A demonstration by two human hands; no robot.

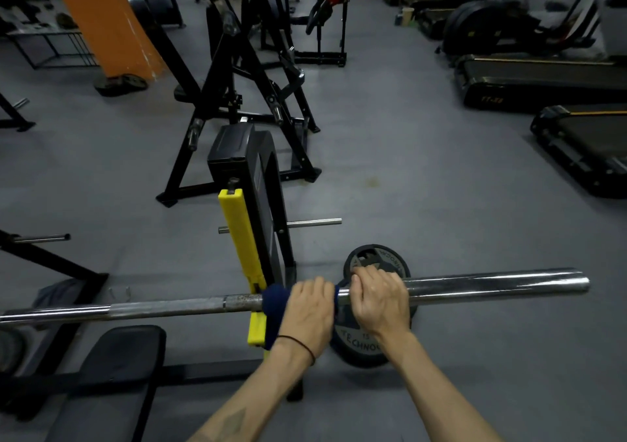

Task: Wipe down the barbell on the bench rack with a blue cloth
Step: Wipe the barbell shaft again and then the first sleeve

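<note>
Both forearms reach in from the bottom edge, thin black band on the left wrist. Left hand (310,309) wraps over the blue cloth (275,301), fingers curled round it and the barbell (475,284) beneath. Right hand (378,301) just beside it, touching, fingers curled over the bar's thick chrome sleeve, gripping bare metal. Cloth sits on the bar right where it crosses the yellow rack upright (241,238); dark cloth also hangs below the left hand. Barbell runs level left to right across the view, thinner rusty shaft to the left, sleeve end free on the right. Black weight plate (364,346) stands on the floor behind and under the hands, partly hidden by them. Black bench pad (112,373) low left under the shaft. Beyond: black plate-loaded machine frame (244,102), orange pillar (105,21), treadmills (543,78) far right, grey floor (424,187).
</note>
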